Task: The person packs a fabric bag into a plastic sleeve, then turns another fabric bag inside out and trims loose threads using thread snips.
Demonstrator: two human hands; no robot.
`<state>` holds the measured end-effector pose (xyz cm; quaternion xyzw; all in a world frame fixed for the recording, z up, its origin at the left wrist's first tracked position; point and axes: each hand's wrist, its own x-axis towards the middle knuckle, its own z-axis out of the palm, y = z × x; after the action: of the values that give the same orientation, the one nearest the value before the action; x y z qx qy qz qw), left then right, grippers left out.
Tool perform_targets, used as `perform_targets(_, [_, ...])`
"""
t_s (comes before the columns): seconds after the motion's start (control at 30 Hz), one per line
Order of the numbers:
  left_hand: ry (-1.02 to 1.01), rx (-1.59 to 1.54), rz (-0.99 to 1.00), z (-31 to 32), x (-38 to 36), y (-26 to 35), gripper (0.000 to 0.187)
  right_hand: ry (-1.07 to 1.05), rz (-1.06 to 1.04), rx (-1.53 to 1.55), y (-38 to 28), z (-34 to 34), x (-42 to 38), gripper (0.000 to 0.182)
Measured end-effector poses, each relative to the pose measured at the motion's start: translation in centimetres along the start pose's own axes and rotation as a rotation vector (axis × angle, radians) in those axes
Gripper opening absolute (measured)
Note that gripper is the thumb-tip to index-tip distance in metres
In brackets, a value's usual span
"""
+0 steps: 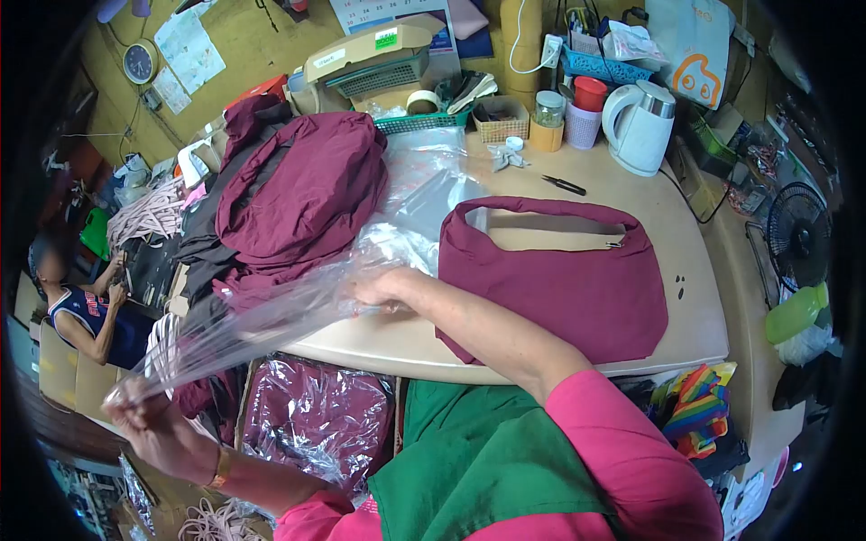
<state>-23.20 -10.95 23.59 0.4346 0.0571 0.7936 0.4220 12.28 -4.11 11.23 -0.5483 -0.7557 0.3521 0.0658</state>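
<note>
A clear plastic bag (271, 311) is stretched between my two hands. My left hand (155, 435), low at the left beyond the table edge, is closed around one end of it. My right hand (383, 288), above the table, grips the other end, its fingertips partly hidden. Right of that hand a maroon shoulder bag (550, 288) lies flat, its strap toward the back, and my right forearm covers part of its left side. More clear plastic bags (419, 203) lie behind my right hand. A heap of maroon bags (302, 180) sits to their left.
On the table (695, 307) lies a small black-handled tool (564, 185). A white kettle (639, 126), jars and baskets stand along the back. Below the front edge is a box of plastic-wrapped maroon items (316, 410). Another person (99, 311) sits at the far left.
</note>
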Motion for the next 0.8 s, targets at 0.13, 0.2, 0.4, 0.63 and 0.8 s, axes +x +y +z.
perform_targets(0.13, [0.011, -0.021, 0.084, -5.4, 3.1, 6.3, 0.019, -0.018, 0.048, 0.095, 1.6, 1.7, 1.7, 0.051])
perform_targets(0.2, [0.075, 0.085, 0.186, -6.5, 4.2, 8.8, 0.017, -0.031, 0.002, 0.039, 4.1, 3.3, 3.7, 0.055])
perform_targets(0.4, [0.201, 0.650, 0.307, -4.5, 2.5, 8.3, 0.013, 0.308, -0.128, -0.155, 10.8, 10.0, 12.1, 0.062])
perform_targets(0.63, [-0.612, 1.105, 0.010, 7.6, -8.7, -4.3, 0.013, -0.058, -0.393, 0.381, -4.0, 7.2, -5.3, 0.050])
perform_targets(0.8, [-1.288, 0.921, 0.054, 10.1, -18.7, -16.0, 0.021, 0.006, -0.262, 1.605, 1.2, 6.6, -15.4, 0.037])
